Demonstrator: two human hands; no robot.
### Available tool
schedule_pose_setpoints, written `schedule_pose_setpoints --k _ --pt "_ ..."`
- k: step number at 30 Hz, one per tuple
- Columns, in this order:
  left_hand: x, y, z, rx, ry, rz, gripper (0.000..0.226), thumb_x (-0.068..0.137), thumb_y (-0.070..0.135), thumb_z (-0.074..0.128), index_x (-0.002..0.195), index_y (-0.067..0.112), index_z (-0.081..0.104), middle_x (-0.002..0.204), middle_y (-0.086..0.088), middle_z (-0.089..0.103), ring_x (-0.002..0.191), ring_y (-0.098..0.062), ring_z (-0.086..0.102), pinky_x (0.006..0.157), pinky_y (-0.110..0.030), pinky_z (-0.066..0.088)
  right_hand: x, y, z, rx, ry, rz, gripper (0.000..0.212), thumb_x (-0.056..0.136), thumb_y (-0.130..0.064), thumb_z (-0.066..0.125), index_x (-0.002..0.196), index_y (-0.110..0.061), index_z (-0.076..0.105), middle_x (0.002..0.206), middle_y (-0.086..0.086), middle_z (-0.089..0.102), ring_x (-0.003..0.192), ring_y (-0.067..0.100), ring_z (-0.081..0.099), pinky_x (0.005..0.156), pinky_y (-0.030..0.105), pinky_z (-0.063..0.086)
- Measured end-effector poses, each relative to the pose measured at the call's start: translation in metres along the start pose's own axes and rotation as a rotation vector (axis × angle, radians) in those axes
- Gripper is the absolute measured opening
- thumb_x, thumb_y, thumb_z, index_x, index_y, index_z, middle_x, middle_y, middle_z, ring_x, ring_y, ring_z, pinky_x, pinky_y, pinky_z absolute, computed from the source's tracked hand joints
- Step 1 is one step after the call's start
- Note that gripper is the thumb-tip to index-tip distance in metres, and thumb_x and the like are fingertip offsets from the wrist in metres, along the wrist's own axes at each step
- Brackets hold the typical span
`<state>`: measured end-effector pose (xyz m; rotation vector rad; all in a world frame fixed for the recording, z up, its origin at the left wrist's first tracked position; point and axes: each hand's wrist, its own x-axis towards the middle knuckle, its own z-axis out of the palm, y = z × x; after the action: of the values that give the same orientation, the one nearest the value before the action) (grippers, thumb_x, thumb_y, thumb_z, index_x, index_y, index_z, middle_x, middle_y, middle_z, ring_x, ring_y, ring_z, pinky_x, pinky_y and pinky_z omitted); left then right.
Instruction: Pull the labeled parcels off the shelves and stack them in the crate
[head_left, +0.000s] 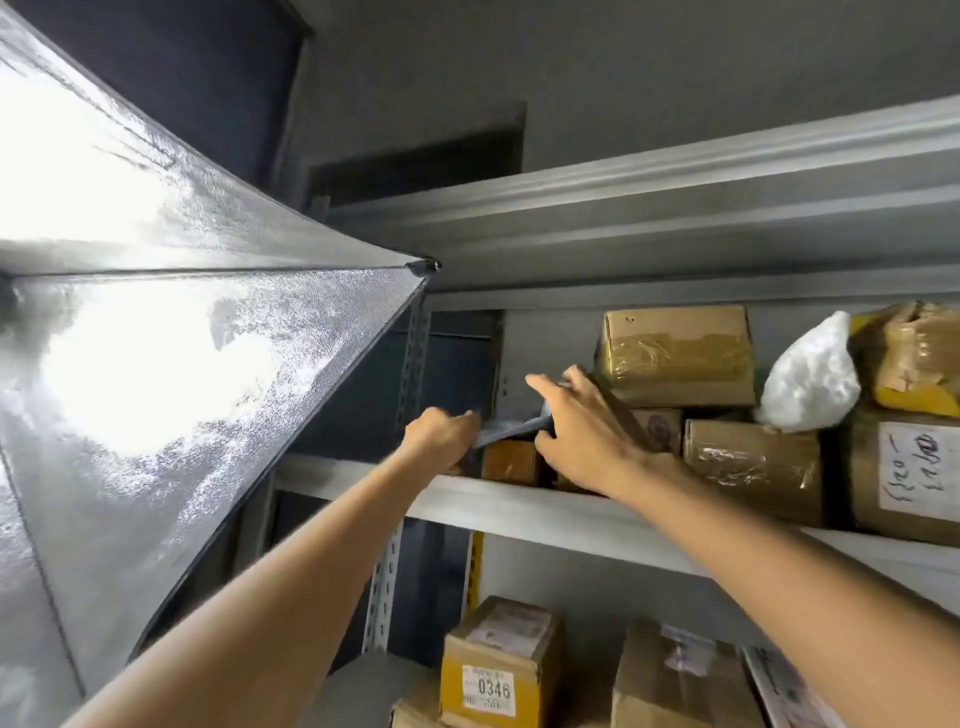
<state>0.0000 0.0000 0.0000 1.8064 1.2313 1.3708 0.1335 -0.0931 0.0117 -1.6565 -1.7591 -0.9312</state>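
Observation:
Both arms reach up to a grey metal shelf (519, 501). My left hand (441, 434) grips the left end of a flat grey soft parcel (511, 430) that lies over a small brown box (511, 460). My right hand (576, 426) holds the same grey parcel at its right end, thumb under it and fingers spread above. Taped cardboard parcels (675, 353) (753, 462) are stacked just to the right of it. The crate is not in view.
A white plastic-wrapped bundle (810, 376) and a box with a handwritten label (914, 473) sit further right. On the shelf below stands a box labelled 0346 (498, 670) among others. A shiny metal shelf side (182, 364) fills the left.

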Motion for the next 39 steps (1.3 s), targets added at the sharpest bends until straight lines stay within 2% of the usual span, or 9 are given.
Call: schedule_pose_setpoints --k 3,8,12,15,20,25,32,36,39 --pt "0.018 0.003 0.011 -0.248 -0.076 -0.112 0.029 0.094 0.029 0.062 0.107 0.004 0.058 0.096 -0.011 0.060 0.093 -0.028 0.065 0.083 -0.039 0.058 0.006 0.004 0.011 0.091 -0.084 0.050 0.057 0.091 -0.019 0.058 0.144 -0.014 0.040 0.143 0.013 0.037 0.132 0.029 0.038 0.104 0.038 0.039" --pt "0.033 0.002 0.018 -0.390 -0.142 -0.204 0.035 0.083 0.012 0.074 0.111 -0.004 0.058 0.102 -0.014 0.065 0.092 -0.026 0.066 0.091 -0.039 0.055 0.009 0.011 0.017 0.041 -0.057 0.031 0.025 0.085 -0.021 0.058 0.106 -0.006 0.059 0.113 0.012 0.052 0.107 0.029 0.051 0.089 0.040 0.046" --pt "0.035 0.004 0.016 -0.583 -0.018 -0.077 0.033 0.080 -0.013 0.067 0.111 -0.004 0.064 0.107 -0.012 0.063 0.102 -0.028 0.062 0.096 -0.039 0.052 0.009 0.015 0.015 0.097 0.012 0.044 0.018 0.086 -0.017 0.059 0.100 -0.007 0.056 0.108 0.013 0.053 0.101 0.030 0.054 0.081 0.035 0.045" --pt "0.025 0.003 0.010 -0.762 0.078 0.109 0.038 0.079 -0.023 0.057 0.101 0.005 0.069 0.109 -0.013 0.064 0.105 -0.031 0.062 0.087 -0.038 0.055 0.010 0.014 0.007 0.180 0.106 0.082 0.044 0.092 -0.017 0.059 0.131 -0.003 0.045 0.131 0.014 0.046 0.117 0.026 0.049 0.083 0.020 0.035" --pt "0.002 -0.008 -0.006 -0.904 0.033 0.319 0.038 0.081 -0.026 0.053 0.085 0.012 0.058 0.090 -0.009 0.061 0.081 -0.025 0.062 0.050 -0.022 0.050 0.012 0.000 -0.001 0.415 0.184 0.247 0.077 0.088 -0.029 0.070 0.146 -0.003 0.026 0.149 0.015 0.036 0.135 0.027 0.038 0.100 0.031 0.039" --pt "-0.025 -0.015 -0.015 -1.030 -0.094 0.367 0.044 0.084 -0.026 0.047 0.106 0.012 0.053 0.109 -0.014 0.060 0.081 -0.019 0.066 0.053 -0.020 0.051 0.004 -0.016 -0.012 0.817 0.128 0.512 0.094 0.080 -0.031 0.078 0.149 -0.005 0.021 0.153 0.013 0.031 0.136 0.028 0.038 0.099 0.036 0.040" --pt "-0.065 -0.025 -0.015 -0.952 -0.265 0.370 0.076 0.073 -0.025 0.050 0.136 0.018 0.048 0.117 -0.014 0.066 0.099 -0.029 0.067 0.072 -0.034 0.058 -0.031 0.000 -0.022 1.010 0.086 0.707 0.070 0.068 -0.021 0.087 0.120 -0.006 0.043 0.123 0.010 0.053 0.103 0.026 0.054 0.083 0.035 0.046" --pt "-0.096 -0.016 -0.006 -0.681 -0.345 0.445 0.048 0.079 0.009 0.066 0.126 0.012 0.056 0.118 -0.015 0.066 0.106 -0.033 0.066 0.083 -0.042 0.057 -0.057 0.008 -0.024 1.105 0.152 0.656 0.075 0.055 -0.018 0.092 0.121 -0.009 0.057 0.114 0.008 0.065 0.098 0.029 0.065 0.086 0.044 0.056" --pt "-0.112 -0.005 0.003 -0.612 -0.252 0.424 0.034 0.088 0.010 0.067 0.121 0.009 0.059 0.113 -0.012 0.069 0.102 -0.030 0.068 0.083 -0.044 0.058 -0.070 0.020 -0.029 1.112 0.225 0.645 0.054 0.056 -0.014 0.091 0.105 -0.013 0.069 0.099 0.006 0.072 0.087 0.028 0.069 0.083 0.046 0.058"
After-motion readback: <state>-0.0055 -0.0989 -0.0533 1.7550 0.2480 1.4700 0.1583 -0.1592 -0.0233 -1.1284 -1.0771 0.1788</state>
